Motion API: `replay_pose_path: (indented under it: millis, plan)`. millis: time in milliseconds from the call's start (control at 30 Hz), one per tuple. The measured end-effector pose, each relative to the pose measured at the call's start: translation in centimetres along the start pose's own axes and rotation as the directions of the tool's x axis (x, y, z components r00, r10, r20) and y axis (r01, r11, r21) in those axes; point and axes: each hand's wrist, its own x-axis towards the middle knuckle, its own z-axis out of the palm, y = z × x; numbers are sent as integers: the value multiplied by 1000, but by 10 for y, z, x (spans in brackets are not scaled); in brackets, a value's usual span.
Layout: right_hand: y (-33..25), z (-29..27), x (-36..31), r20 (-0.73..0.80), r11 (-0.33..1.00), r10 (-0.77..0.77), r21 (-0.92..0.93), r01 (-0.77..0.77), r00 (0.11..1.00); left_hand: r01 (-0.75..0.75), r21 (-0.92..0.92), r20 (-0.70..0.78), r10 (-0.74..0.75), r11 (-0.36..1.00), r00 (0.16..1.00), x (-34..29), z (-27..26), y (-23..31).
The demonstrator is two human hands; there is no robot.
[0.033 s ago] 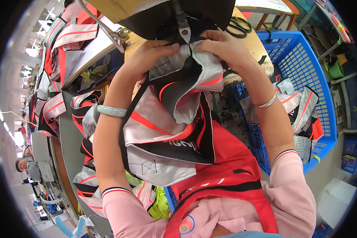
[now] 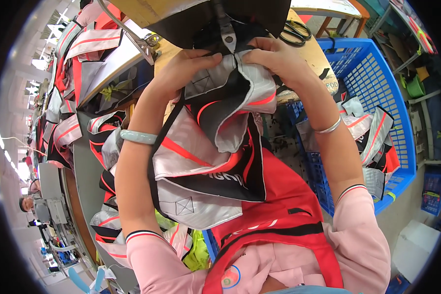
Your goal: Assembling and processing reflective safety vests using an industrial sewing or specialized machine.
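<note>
A sewn piece of silver-grey and black fabric with red stripes hangs from both hands and drapes over my red apron. My left hand is closed on its upper edge, thumb on top. On the other side of the middle, my right hand pinches the same edge. Between the hands, a metal part with a screw on the dark sewing machine comes down at the fabric edge. Some fingertips are hidden behind the cloth and in the machine's shadow.
Black-handled scissors lie on the wooden tabletop. To the right stands a blue plastic basket holding similar striped pieces. More striped pieces are heaped at the left beside a grey surface.
</note>
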Motion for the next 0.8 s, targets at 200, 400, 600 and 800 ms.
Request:
replay_pose_path:
  millis: [200, 400, 600, 800]
  plan:
    - [8, 1, -4, 3, 999, -21, 26, 21, 1000, -21, -73, -25, 19, 997, 1000, -13, 7, 2]
    - [7, -30, -17, -197, 999, -41, -24, 37, 979, -91, -169, -119, 71, 981, 990, -13, 5, -5]
    - [32, -2, -118, 204, 966, -104, -212, 148, 973, -141, 56, -278, 151, 988, 949, -97, 45, -58]
    - [27, -25, -213, 292, 836, 153, -548, 34, 944, -405, 129, -285, 425, 905, 859, -88, 145, -105]
